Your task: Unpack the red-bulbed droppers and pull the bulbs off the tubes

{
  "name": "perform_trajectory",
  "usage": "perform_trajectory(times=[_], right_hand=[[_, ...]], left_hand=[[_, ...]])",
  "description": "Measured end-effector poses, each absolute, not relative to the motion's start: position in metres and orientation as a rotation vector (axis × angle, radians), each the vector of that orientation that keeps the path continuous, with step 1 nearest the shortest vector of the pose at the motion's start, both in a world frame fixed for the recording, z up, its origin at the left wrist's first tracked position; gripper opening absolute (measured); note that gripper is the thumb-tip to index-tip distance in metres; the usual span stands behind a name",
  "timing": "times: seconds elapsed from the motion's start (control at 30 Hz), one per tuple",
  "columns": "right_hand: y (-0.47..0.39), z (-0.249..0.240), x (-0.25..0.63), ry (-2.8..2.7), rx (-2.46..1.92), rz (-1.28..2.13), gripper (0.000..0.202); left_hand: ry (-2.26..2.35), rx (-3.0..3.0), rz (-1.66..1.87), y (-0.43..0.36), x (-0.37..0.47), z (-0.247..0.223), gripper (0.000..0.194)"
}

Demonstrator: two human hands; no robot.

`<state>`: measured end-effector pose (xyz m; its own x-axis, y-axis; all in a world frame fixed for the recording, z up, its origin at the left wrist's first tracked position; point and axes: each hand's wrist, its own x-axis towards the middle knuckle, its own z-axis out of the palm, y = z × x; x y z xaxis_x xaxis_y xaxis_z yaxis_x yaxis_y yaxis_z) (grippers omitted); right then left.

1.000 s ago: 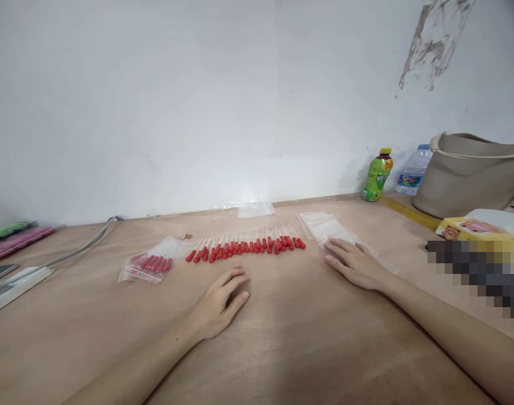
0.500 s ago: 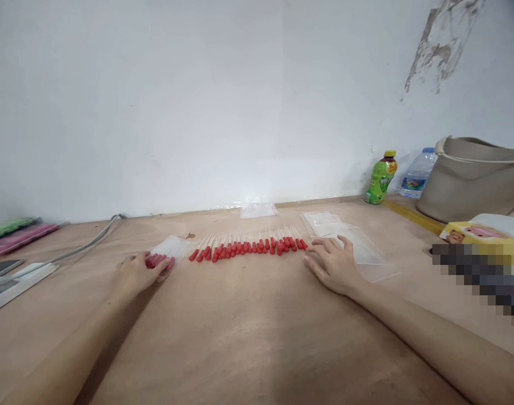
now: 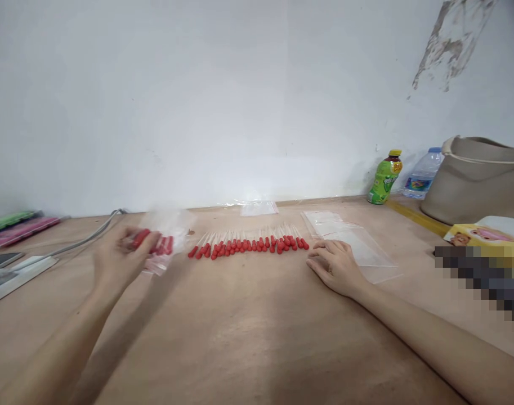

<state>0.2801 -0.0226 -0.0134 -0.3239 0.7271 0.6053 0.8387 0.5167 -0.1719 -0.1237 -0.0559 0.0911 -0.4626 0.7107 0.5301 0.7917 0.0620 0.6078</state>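
Filmy bag [image 3: 175, 227] holds red bulbs [image 3: 167, 245].

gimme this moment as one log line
left hand: holds clear bag | right hand: near flat bags | red-tipped sticks: rowed on table

Left hand [image 3: 120, 253]: fingers closed on the left part of a clear bag [image 3: 156, 266] holding red-headed sticks (hand and bag are both blurred).
Row of loose sticks [image 3: 248, 246]: spread across the middle of the wooden tabletop [image 3: 240, 337], red heads near, pale points far.
Right hand [image 3: 336, 267]: low at the tabletop, fingers loosely curled, just beside the row's right end.
Flat bags [image 3: 372, 247]: overlapping, beyond and right of that hand.
Small flat bag [image 3: 259, 208]: far, by the wall [image 3: 197, 112].
Far right: green bottle [image 3: 382, 179], clear bottle [image 3: 419, 183], greyish tote [image 3: 472, 183].
Left side: grey cable [image 3: 92, 237] running toward the wall.
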Motion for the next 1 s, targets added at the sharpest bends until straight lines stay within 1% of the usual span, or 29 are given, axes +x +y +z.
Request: perform_trajectory(times=[0.03,0.1,0.23,0.3,0.37,0.47,0.53,0.6,0.7,0.8,0.87,1.0], right_hand=[[-0.023,-0.014,0.28,-2.123,-1.255,-0.229,0.019],[-0.024,-0.014,0.279,-2.117,-1.211,-0.223,0.019],[-0.029,-0.011,0.276,-2.106,-1.086,-0.138,0.021],[-0.034,-0.008,0.274,-2.127,-1.033,-0.075,0.021],[-0.04,-0.005,0.272,-2.186,-0.985,-0.026,0.022],[-0.047,-0.003,0.266,-2.288,-0.916,0.034,0.023],[-0.051,-0.002,0.26,-2.299,-0.89,0.067,0.023],[-0.054,0.002,0.251,-2.302,-0.882,0.091,0.023],[-0.059,0.013,0.236,-2.411,-0.899,0.107,0.024],[-0.061,0.022,0.221,-2.504,-0.923,0.156,0.032],[-0.059,0.021,0.214,-2.5,-0.938,0.239,0.037],[-0.054,0.011,0.212,-2.434,-0.952,0.342,0.041]], left_hand=[[-2.213,-1.771,-1.58,-0.059,-0.108,0.088,0.032],[-2.176,-2.302,-1.754,-0.061,-0.074,0.075,0.033],[-2.069,-2.975,-1.631,-0.054,-0.006,0.034,0.033],[-2.022,-3.109,-1.483,-0.049,0.017,0.018,0.033],[-1.954,-3.036,-1.353,-0.047,0.031,0.011,0.033],[-1.727,-2.798,-1.21,-0.053,0.032,0.011,0.034],[-1.656,-2.664,-1.173,-0.06,0.022,0.012,0.03],[-1.708,-2.605,-1.158,-0.065,0.008,0.01,0.023],[-1.907,-2.645,-1.119,-0.064,-0.008,0.002,0.017],[-1.94,-2.704,-1.034,-0.061,-0.014,-0.003,0.015],[-1.881,-2.723,-0.978,-0.06,-0.013,-0.003,0.017],[-1.833,-2.758,-0.926,-0.058,-0.007,0.0,0.033]])
